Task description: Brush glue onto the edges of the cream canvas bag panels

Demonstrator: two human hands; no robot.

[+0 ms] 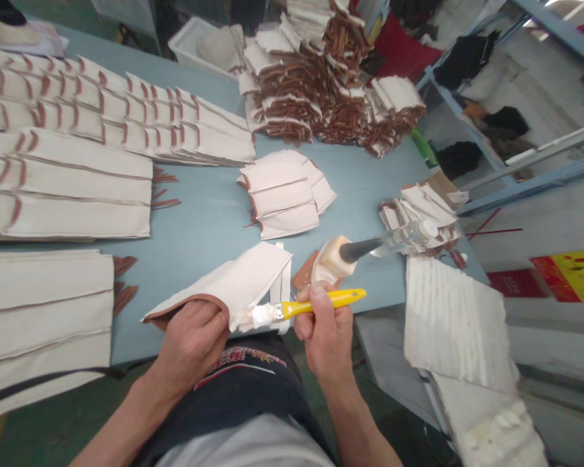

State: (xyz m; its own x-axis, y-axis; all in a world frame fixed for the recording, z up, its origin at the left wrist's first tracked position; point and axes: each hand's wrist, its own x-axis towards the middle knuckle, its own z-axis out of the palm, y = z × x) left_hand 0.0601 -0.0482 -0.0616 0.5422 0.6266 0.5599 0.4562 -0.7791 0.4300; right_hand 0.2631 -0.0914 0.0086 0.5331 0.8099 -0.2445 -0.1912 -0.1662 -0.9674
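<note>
My right hand (325, 324) is closed around the yellow handle of a paintbrush (328, 301). The bristles are coated in white paste and touch the lower edge of a cream leather piece (233, 275) with a brown underside. My left hand (194, 340) grips that piece at its curved brown edge, with the fingertips partly hidden inside the fold. Under the piece's right end lie white strips (278, 285) at the table edge. Just beyond my right hand stands a pale, paste-crusted container (331, 259) with a dark grey neck, on a brown scrap (304, 271).
Rows of stitched cream pieces (63, 185) cover the left of the blue table (202, 224). A small stack (285, 194) lies mid-table. Bundled brown-and-cream pieces (292, 84) pile up behind, near a white bin (189, 42). At right are a clear bottle (409, 237) and pale layered sheets (457, 324).
</note>
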